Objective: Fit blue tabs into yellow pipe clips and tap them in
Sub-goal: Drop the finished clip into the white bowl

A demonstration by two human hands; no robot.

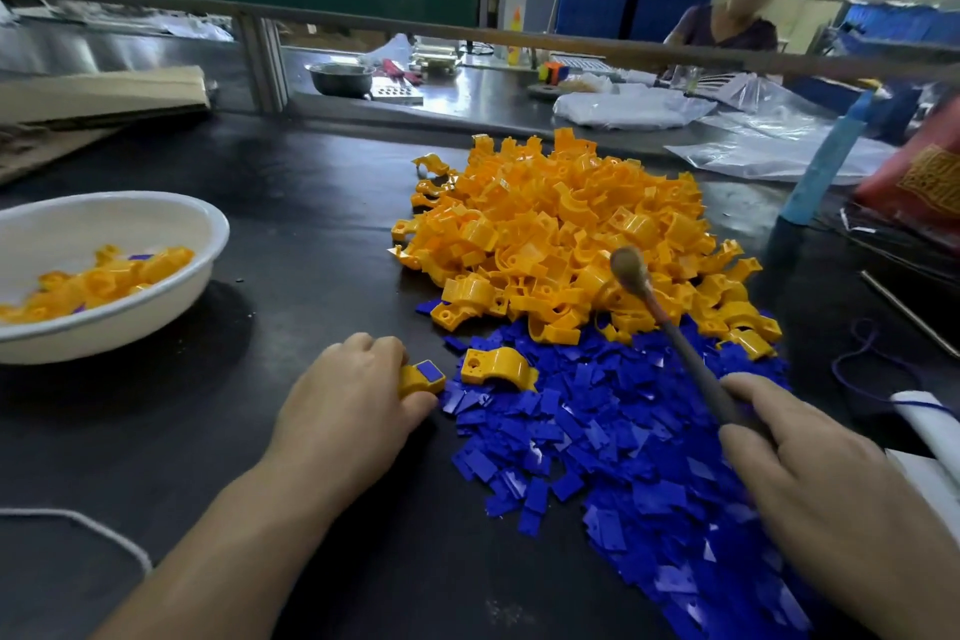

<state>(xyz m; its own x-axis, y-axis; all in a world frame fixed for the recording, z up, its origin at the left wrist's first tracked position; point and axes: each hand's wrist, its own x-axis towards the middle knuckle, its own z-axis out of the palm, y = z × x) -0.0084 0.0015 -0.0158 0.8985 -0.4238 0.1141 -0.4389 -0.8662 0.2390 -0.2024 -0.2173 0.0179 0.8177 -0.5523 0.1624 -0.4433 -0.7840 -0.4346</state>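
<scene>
Yellow clip in play: we've got one pipe clip (421,377) held down on the dark table (311,224) at the left edge of the blue heap, with a blue tab (429,370) sitting in its top face.
Left hand: the left hand (353,395) grips that clip, fingers curled over its far side and thumb tucked against the near side.
Right hand: the right hand (810,473) is wrapped round the handle of a small mallet (693,359), fingers closed on the shaft.
Mallet head: we see the rounded wooden head up over the near edge of the yellow heap, well apart from the held clip.
Yellow pile: the yellow pile (561,234) of loose clips sits mid-table, spilling towards us onto the blue.
Blue pile: the blue pile (613,442) of loose tabs spreads in front of it and runs down under the right hand.
Stray clip: a stray clip (496,366) lies on the tabs, just beside the held one.
White bowl: the white bowl (171,224) is off to the left, well apart, with clips in it, and we spot bits of blue among them.
Far side: another person (727,26) sits at the next bench, with plastic bags (634,107) lying there.
Near left: a white cord (93,525) lies on the table beside the left forearm.
</scene>
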